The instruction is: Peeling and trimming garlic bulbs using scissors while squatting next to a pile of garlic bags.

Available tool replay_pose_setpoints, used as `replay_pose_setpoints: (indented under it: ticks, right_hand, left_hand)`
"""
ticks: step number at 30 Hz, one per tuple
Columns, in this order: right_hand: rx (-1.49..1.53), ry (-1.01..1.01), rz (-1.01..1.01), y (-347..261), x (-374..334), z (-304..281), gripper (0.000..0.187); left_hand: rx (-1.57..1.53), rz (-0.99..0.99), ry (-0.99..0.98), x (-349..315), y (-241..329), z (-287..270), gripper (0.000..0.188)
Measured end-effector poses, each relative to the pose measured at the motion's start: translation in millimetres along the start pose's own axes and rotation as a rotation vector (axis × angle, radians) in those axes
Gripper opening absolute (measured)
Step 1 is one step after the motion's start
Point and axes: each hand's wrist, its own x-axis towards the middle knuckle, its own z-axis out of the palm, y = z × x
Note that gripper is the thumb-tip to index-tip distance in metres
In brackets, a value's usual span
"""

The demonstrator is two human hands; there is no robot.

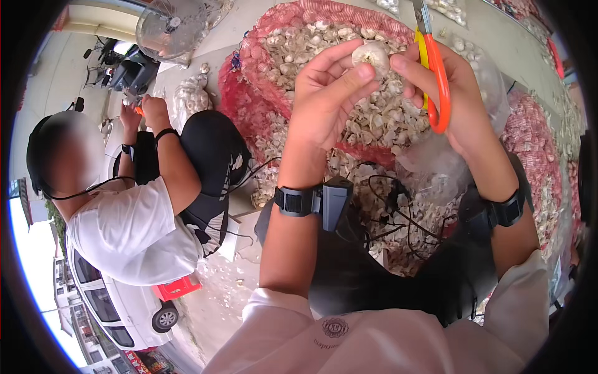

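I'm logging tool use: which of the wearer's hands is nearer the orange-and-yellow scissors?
Right. The right hand holds the scissors; the left hand is apart from them, to their left, holding a garlic bulb.

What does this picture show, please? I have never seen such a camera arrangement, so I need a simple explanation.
There is no machine here, only a person's two bare hands. A wide fisheye camera on this person's head looks down, so straight edges seem bent. The left hand holds a garlic bulb. The right hand, close beside it, holds scissors with orange and yellow handles. Beneath the hands is heaped garlic with papery skins, partly in a red mesh sack. At the left sits another person in white.
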Motion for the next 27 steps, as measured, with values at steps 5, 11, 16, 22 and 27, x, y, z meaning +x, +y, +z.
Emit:
replay_pose_setpoints:
  ticks: [5,11,16,22,27]
  right_hand:
    - [0.061,0.117,-0.119,5,-1,9,0.027]
    - [-0.162,0.113,0.017,-5,0,7,0.033]
    - [-0.444,0.125,-0.092,10,4,0,0.045]
    - [-0.664,0.113,-0.174,4,-10,5,0.052]
    - [-0.861,0.083,-0.221,-4,-15,11,0.057]
  left_hand:
    - [0.102,0.055,0.047,-1,2,3,0.042]
    - [0.047,0.119,0.112,-1,1,2,0.044]
    - [0.032,0.215,0.190,1,7,-2,0.045]
    - [0.129,0.414,0.240,0,15,-5,0.042]
    - [0.157,0.530,0.253,3,16,-10,0.043]
